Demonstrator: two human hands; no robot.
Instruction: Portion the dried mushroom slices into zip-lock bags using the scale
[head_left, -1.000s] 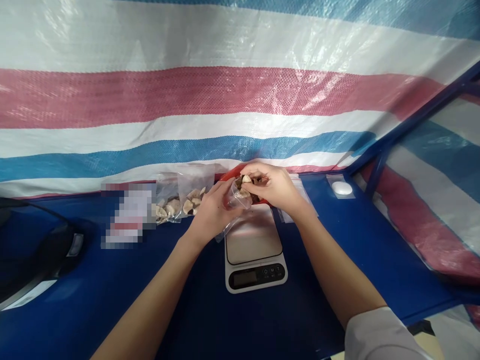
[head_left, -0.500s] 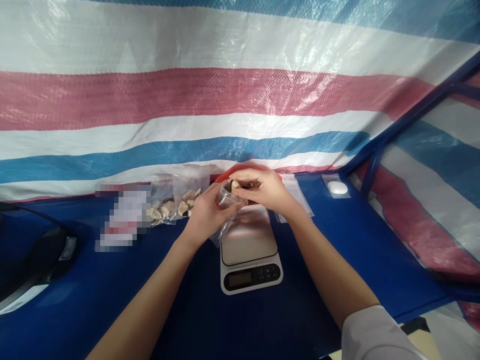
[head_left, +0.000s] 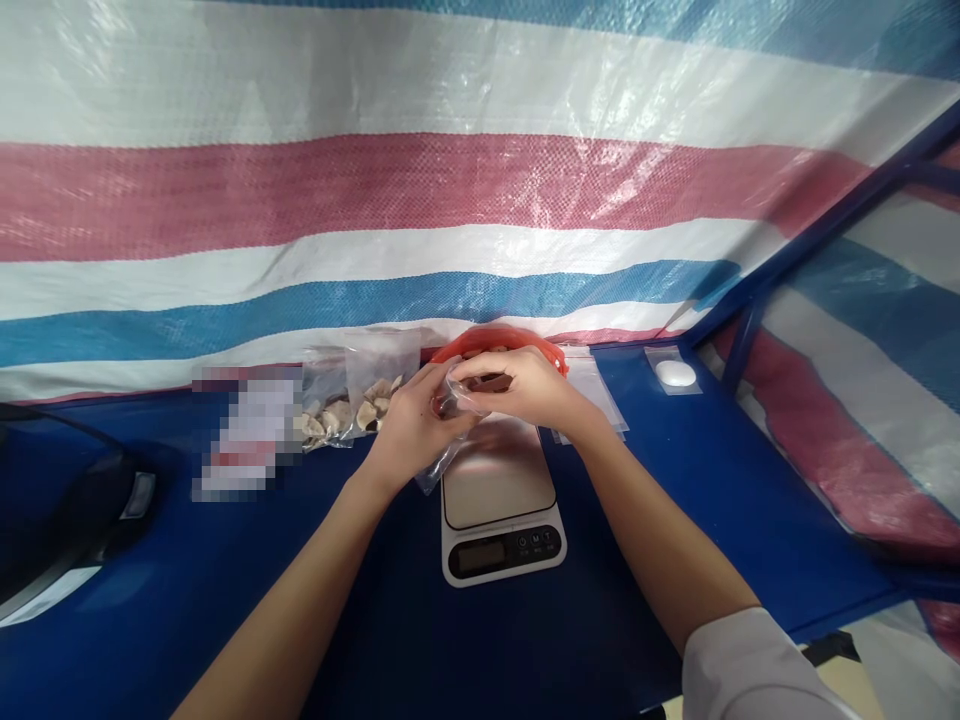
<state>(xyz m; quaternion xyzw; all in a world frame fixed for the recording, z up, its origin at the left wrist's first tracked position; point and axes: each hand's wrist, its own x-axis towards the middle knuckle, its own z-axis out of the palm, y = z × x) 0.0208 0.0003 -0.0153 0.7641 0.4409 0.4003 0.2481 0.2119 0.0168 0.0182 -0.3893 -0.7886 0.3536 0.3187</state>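
L hand is gripping a clear plastic bag, fingers wrapped round it, over the digital scale's 11 o'clock; R hand is working at its mouth, thumb & forefinger curled, can't tell if pinching. Bag is prob. feeling light, limp & slippery, best held by the rim. Red container is sitting at scale's 12 o'clock, bagged dried mushroom pcs at 10.

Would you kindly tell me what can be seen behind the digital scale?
Behind the scale is a red container, with brownish pieces partly showing. The left hand and right hand hide much of it; its remaining contents cannot be seen.
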